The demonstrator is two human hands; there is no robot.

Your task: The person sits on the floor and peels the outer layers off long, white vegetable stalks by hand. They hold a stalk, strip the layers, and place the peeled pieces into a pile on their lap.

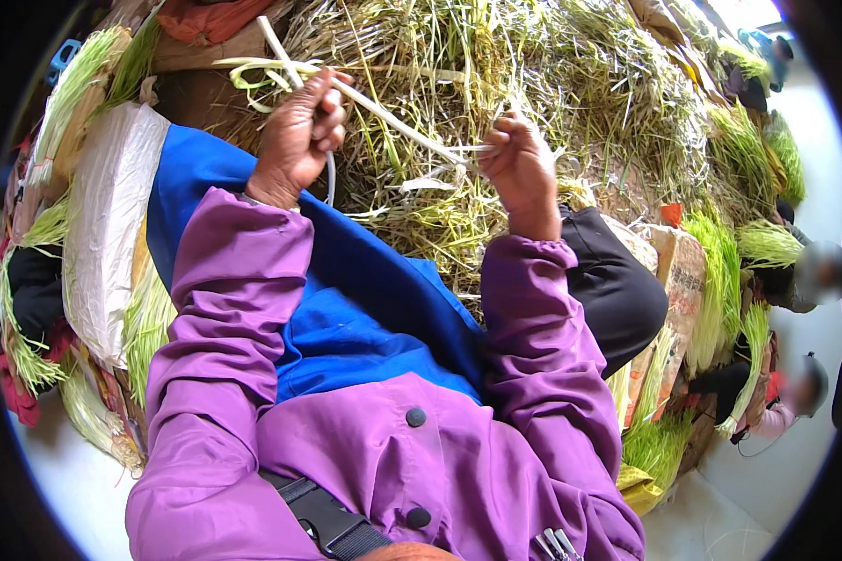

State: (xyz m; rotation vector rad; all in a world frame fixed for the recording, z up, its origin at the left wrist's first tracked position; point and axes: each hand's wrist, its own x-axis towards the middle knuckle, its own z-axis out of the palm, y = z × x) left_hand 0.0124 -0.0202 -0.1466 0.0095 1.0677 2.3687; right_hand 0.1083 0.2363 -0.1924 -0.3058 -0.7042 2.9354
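Observation:
My left hand (298,137) is closed around a long pale vegetable stalk (396,123), whose curled yellow-green leaves stick out past the fist. From there the stalk slants down to my right hand (523,172). That hand pinches near its other end, where thin whitish strands show at the fingertips. A second thick white piece (275,45) crosses behind the left fist; whether it belongs to the same stalk I cannot tell. Beneath both hands lies a wide heap of loose leaves and peelings (407,231). A blue apron (386,336) covers my lap.
At left, a white sack-like bundle (105,224) borders pale stalks (151,322). Green bundles (716,287) stand by a printed sack (677,273) at right. A red cloth or bag (207,21) lies at top left. Other people (789,400) sit along the right edge with stalks.

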